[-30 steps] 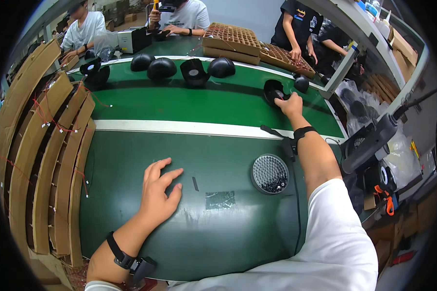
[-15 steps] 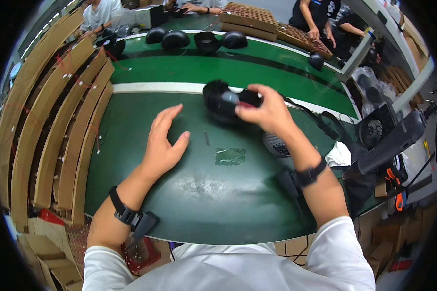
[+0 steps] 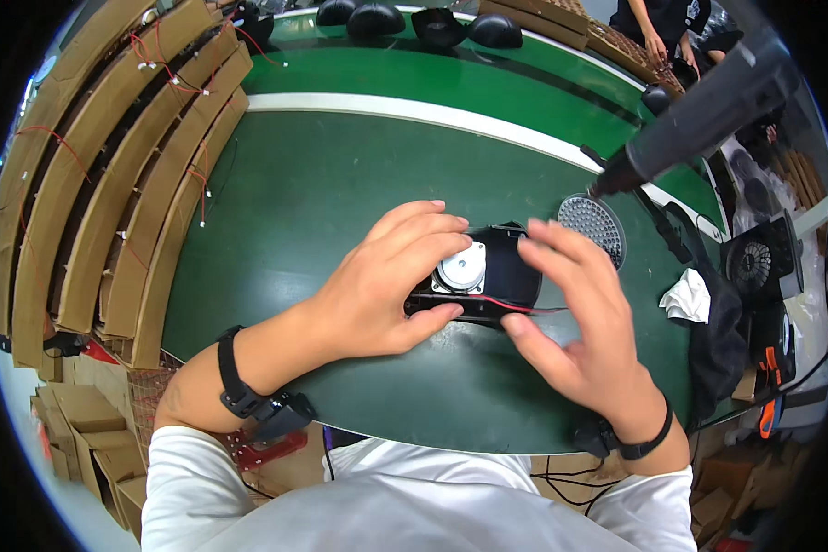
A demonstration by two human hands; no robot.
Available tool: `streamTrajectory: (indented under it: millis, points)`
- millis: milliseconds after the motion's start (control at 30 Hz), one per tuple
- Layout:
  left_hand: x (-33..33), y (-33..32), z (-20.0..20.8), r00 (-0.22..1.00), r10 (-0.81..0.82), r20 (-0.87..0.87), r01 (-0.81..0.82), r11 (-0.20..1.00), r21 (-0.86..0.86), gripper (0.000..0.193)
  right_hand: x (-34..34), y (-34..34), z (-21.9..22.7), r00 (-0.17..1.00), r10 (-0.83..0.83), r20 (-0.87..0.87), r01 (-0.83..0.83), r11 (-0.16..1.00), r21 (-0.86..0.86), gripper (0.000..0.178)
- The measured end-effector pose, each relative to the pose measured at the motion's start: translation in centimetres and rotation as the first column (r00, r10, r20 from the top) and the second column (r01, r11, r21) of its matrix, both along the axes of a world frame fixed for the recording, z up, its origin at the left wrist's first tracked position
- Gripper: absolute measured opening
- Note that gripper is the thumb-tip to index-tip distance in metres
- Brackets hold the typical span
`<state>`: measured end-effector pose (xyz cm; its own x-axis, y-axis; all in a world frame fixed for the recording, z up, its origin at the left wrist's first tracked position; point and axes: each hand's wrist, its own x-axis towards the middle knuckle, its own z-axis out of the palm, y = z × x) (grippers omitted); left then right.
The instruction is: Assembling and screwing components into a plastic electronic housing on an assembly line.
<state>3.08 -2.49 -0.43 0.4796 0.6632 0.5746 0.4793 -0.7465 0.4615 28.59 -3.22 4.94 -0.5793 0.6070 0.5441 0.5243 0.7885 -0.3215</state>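
The left hand point(image 3: 386, 281) grasps a black plastic housing point(image 3: 512, 265), long axis left-to-right, its round silver metal part point(image 3: 463, 268) facing up; the blurred right hand point(image 3: 587, 317) spreads open, contact unclear.

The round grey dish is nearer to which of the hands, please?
Right: the right hand is below and left of the dish in the picture; the left hand is farther left, on the black housing.
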Motion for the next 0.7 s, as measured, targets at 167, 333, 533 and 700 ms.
streamTrajectory:
  millis: [167,333,533,700]
  points:
    - [0.8,-0.6,0.3,0.992,0.008,0.122,-0.002,0.999,-0.044,0.078,-1.9,0.4,-0.6,0.999,0.018,-0.034,-0.021,0.995,-0.101,0.025]
    - [0.6,-0.6,-0.4,0.993,-0.027,0.118,0.042,0.992,-0.123,0.087,-3.6,1.2,0.5,0.953,-0.142,0.269,0.213,0.943,-0.255,0.038]
    - [0.5,-0.6,-1.3,0.985,-0.038,0.169,0.066,0.985,-0.160,0.082,-4.3,2.2,0.8,0.948,-0.118,0.295,0.228,0.899,-0.374,0.050]
    - [0.3,-0.3,-1.4,0.984,-0.034,0.177,0.064,0.984,-0.166,0.077,-4.3,2.6,0.8,0.943,-0.117,0.312,0.235,0.897,-0.374,0.048]
